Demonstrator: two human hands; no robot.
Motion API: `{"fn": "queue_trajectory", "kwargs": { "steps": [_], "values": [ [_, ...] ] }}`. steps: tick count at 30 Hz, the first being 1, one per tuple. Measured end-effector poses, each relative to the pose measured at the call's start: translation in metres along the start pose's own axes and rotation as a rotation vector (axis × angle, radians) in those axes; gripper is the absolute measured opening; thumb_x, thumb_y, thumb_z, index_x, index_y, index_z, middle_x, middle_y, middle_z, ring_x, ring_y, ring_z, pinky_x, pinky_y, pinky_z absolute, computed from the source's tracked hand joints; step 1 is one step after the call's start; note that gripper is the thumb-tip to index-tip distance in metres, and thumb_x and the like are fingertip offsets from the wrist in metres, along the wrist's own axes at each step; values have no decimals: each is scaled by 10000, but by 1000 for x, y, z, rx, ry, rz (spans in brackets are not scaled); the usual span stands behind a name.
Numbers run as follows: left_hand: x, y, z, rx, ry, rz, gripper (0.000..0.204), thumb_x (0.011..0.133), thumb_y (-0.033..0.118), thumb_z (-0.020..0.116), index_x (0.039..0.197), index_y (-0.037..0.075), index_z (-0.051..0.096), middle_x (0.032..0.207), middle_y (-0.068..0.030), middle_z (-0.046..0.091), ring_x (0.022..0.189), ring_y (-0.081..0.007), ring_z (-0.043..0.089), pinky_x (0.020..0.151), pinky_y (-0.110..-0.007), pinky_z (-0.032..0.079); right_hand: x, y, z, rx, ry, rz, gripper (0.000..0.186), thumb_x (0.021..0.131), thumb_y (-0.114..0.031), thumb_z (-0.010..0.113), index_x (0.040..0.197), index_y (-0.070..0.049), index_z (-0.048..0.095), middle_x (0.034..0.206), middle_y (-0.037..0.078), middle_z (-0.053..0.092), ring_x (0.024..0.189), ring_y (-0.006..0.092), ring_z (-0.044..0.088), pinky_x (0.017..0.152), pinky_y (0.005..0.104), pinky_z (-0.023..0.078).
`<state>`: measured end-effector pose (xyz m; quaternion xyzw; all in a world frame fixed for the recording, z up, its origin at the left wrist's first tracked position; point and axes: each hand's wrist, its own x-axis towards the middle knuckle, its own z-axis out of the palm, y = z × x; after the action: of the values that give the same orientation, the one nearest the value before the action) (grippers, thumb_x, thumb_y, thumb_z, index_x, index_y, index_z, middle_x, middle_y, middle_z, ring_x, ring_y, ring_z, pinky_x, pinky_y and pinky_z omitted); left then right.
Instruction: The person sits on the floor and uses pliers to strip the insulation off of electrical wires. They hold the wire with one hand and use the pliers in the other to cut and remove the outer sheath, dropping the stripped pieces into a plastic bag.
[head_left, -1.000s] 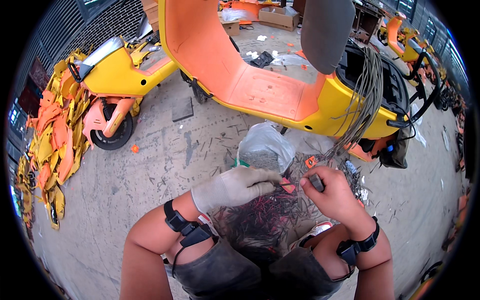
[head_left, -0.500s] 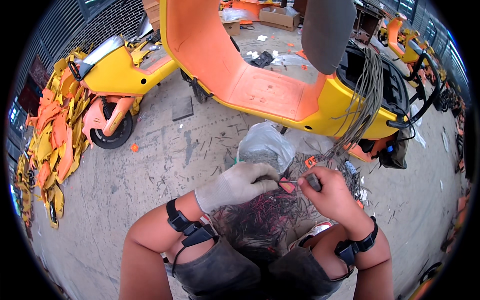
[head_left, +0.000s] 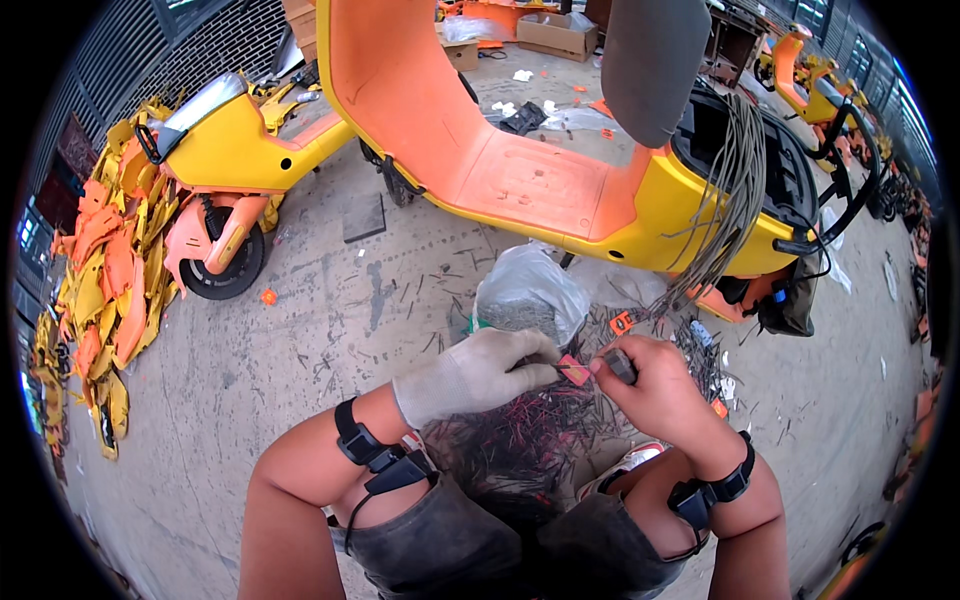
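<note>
Two hands on this one: our gloved left hand pinches a thin strand, our bare right hand has its fingers wrapped round a dark blocky tool, and the strand sits between them above dark scraps.

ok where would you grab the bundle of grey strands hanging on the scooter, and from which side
Likely around the hanging middle of the bundle of grey strands, from the wearer's side: the strands run close together there and face outward, with the scooter behind them.
</note>
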<state>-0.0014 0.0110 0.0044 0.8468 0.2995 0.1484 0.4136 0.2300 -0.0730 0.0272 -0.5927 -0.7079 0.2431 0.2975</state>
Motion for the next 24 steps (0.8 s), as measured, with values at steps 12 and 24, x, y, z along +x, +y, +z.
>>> {"fn": "queue_trajectory", "kwargs": {
  "steps": [12,24],
  "values": [
    [1,10,-6,101,-122,-95,296,936,231,652,1144,24,692,983,-171,711,980,-340,692,891,-409,538,0,2,4,-6,34,-35,174,864,-158,739,909,6,700,775,180,657,677,337,647,625,388,510],
    [-1,4,0,140,-116,-3,279,932,190,656,1144,12,686,1041,-164,725,987,-319,701,890,-386,546,0,1,2,-27,-27,-20,210,847,-148,738,946,30,686,850,223,664,799,401,648,727,435,527]
  ]
}}
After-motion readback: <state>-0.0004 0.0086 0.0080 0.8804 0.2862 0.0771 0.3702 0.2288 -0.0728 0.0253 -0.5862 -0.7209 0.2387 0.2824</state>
